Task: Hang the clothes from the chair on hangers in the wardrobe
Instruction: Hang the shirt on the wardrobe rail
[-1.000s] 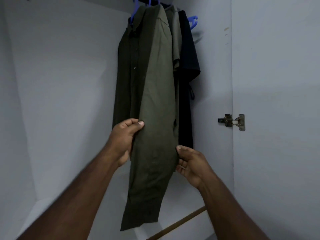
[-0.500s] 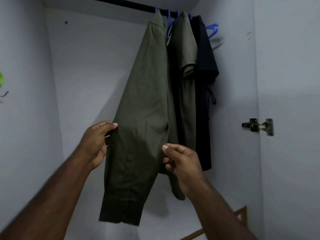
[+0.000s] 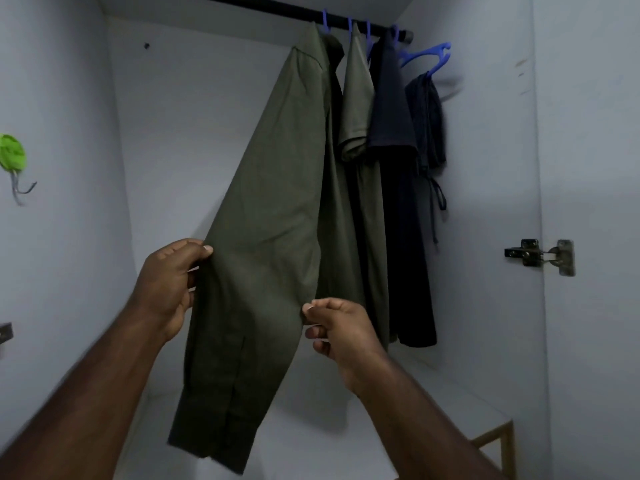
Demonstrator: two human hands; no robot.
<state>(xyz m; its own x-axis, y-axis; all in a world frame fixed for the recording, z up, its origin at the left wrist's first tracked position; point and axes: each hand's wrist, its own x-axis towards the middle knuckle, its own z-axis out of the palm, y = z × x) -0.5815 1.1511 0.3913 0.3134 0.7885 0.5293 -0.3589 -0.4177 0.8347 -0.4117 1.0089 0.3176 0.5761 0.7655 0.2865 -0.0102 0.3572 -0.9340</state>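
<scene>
Under the rail (image 3: 304,10), the shirt (image 3: 277,209) hangs on its hanger, its sleeve now drawn further left than a second ago. Left hand (image 3: 166,285) and right hand (image 3: 337,327) pinch its edges (fingers curled on cloth); straightening, likely the final touch.

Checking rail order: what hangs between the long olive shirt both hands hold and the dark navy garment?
In the head view, one short-sleeved olive tee hangs between the olive shirt and navy garment.
</scene>
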